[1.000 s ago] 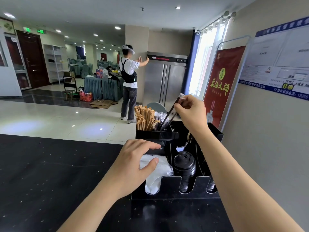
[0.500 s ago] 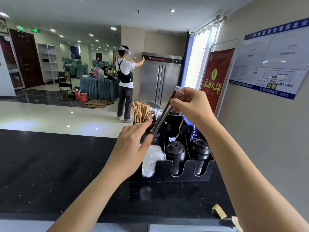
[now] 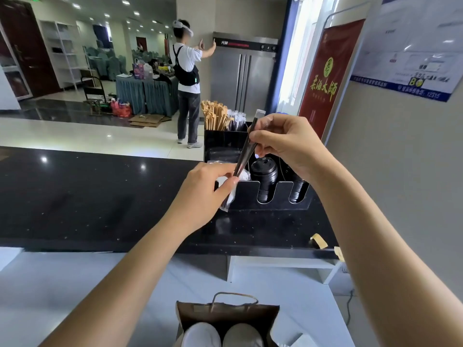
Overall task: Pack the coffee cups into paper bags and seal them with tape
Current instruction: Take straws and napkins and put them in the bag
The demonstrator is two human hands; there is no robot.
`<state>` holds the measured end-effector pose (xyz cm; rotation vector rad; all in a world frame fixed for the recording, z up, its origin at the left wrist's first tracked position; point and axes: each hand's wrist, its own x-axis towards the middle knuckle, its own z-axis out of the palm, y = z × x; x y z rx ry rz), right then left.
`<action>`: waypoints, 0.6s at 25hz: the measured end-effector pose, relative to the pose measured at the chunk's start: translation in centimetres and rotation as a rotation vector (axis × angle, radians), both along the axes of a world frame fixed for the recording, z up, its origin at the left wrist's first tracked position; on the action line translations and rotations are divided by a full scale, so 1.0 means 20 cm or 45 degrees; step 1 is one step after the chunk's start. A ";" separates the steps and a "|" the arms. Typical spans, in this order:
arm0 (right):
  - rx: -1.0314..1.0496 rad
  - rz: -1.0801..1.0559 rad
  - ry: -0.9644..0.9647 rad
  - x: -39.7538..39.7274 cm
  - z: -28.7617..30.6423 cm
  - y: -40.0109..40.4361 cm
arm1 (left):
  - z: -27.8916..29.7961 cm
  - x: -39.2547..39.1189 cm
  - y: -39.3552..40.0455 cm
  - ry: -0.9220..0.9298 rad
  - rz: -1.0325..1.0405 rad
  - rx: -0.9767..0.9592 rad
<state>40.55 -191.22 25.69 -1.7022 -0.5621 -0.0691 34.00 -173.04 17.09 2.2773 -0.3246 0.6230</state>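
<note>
At the bottom centre of the frame, nearest the camera, the paper bag [image 3: 226, 315] stands open on the white surface [image 3: 75, 296], with two white-lidded cups [image 3: 221, 335] side by side inside it. So the cups look packed, and the step in hand seems to be adding straws before sealing.

Higher up, mid-frame, both hands hold wrapped straws [image 3: 244, 156] over the black surface [image 3: 87, 196]. The left hand [image 3: 205, 194] pinches their lower end between thumb and fingertips; the right hand [image 3: 288, 146] is curled round the upper end. How many straws there are I cannot tell.

To do this well, I would let one hand take the whole bundle, bring it down toward the bag, and slide it in upright beside the cups rather than across the lids, so the top can fold flat for tape.

Just behind the hands, the black organiser [image 3: 250, 194] holds stacked black lids [image 3: 264, 171], with wooden stirrers [image 3: 214, 116] at its far end. Two tape pieces [image 3: 317, 240] stick at the black surface's right edge, handy for sealing.

Far off, upper centre, a person [image 3: 188, 78] stands by a steel fridge [image 3: 244, 76].
</note>
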 end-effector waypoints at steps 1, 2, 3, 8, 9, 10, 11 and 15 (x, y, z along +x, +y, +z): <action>0.032 0.028 0.031 -0.03 -0.03 -0.01 | -0.02 -0.02 0.00 0.004 -0.008 -0.033; 0.062 0.059 0.061 -0.06 -0.06 -0.01 | -0.04 -0.05 0.00 0.023 -0.017 -0.071; 0.086 0.087 0.082 -0.09 -0.10 -0.02 | -0.06 -0.07 0.00 0.047 -0.024 -0.118; 0.161 0.083 0.132 -0.23 -0.26 -0.04 | -0.15 -0.18 0.00 0.102 -0.077 -0.276; 0.165 0.058 0.126 -0.26 -0.30 -0.04 | -0.16 -0.20 0.00 0.101 -0.086 -0.290; 0.164 0.028 0.119 -0.29 -0.34 -0.03 | -0.17 -0.22 0.01 0.096 -0.090 -0.297; 0.159 -0.006 0.111 -0.32 -0.38 -0.02 | -0.18 -0.24 0.01 0.095 -0.087 -0.303; 0.143 -0.088 0.043 -0.43 -0.52 -0.01 | -0.23 -0.31 0.00 0.127 -0.127 -0.292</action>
